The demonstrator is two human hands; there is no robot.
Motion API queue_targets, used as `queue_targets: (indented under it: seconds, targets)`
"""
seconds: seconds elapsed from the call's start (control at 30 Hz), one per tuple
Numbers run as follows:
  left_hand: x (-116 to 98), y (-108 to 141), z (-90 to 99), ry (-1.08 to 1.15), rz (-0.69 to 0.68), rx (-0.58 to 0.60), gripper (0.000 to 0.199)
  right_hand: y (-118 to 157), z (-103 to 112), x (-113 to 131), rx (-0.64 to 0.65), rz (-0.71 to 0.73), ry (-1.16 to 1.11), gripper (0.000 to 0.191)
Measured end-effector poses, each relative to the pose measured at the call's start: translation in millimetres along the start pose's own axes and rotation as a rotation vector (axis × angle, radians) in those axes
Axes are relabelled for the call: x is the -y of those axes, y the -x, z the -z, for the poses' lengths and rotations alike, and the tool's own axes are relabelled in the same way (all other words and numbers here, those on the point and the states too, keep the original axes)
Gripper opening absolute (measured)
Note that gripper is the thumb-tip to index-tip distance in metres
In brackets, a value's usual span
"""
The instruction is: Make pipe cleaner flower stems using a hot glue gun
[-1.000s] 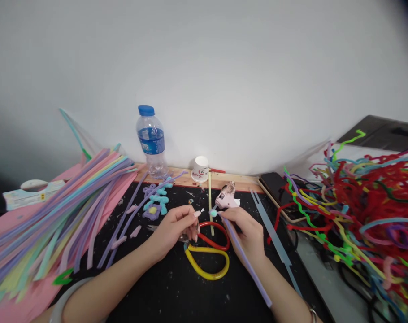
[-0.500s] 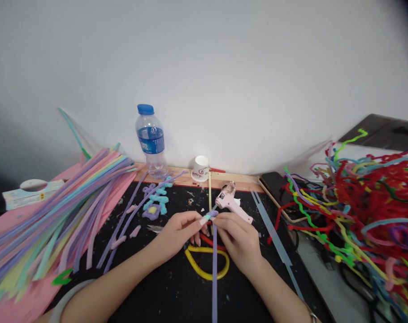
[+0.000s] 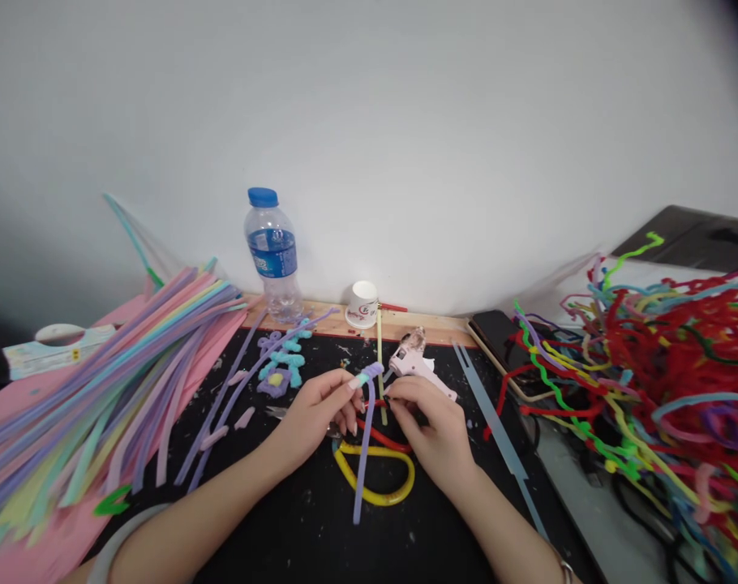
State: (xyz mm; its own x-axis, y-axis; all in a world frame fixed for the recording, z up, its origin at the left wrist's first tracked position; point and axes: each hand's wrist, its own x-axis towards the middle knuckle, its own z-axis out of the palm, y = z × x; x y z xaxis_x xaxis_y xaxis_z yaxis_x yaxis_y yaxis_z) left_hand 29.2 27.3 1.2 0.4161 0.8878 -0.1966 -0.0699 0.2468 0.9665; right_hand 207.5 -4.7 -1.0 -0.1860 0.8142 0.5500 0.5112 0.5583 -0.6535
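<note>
A purple pipe cleaner (image 3: 364, 454) hangs down from my left hand (image 3: 323, 405), which pinches it between thumb and fingers. Its top end is wound into a small purple coil (image 3: 372, 371) with a pale teal part beside my thumb. My right hand (image 3: 433, 426) is a short way to the right, fingers curled with the tips slightly apart and no pipe cleaner visible in them. Just behind it lies a pale pink glue gun (image 3: 426, 373). Below both hands, yellow-handled pliers (image 3: 375, 496) rest on the black mat (image 3: 284, 519); a red handle shows partly behind the fingers.
Purple and teal twisted pieces (image 3: 277, 377) lie at left, near loose pipe cleaners (image 3: 223, 405). A bottle (image 3: 275, 259) and paper cup (image 3: 362, 304) stand at the back. A pastel pipe cleaner bundle (image 3: 131, 381) fills the left; a tangled heap (image 3: 679, 365) and phone (image 3: 503, 349) are right.
My left hand has drawn the purple pipe cleaner slightly left, and its coil now shows more. The strand tilts and has come away from my right hand, which has moved little.
</note>
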Motion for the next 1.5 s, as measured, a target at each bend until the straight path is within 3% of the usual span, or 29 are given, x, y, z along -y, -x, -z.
queue_targets:
  seconds: [0.13, 0.4, 0.8, 1.3, 1.5]
  targets:
    - [0.7, 0.4, 0.3, 0.027, 0.006, -0.021, 0.028, 1.6, -0.8, -2.7, -0.026, -0.092, -0.020, 0.008]
    - [2.5, -0.1, 1.0, 0.050, 0.012, -0.013, 0.030, 3.2, -1.3, -6.2, -0.070, -0.153, 0.007, 0.020]
    - [1.7, 0.7, 0.6, 0.056, 0.019, -0.014, 0.030, 1.6, 0.8, -4.8, -0.040, -0.161, -0.020, 0.015]
    - [3.9, -0.7, 2.2, 0.037, -0.004, 0.001, 0.028, 2.3, 0.0, -3.8, 0.026, -0.282, -0.204, 0.018]
    - [2.1, -1.0, 1.4, 0.033, 0.003, -0.007, 0.028, 5.1, 2.6, -6.7, 0.062, -0.348, -0.179, 0.018]
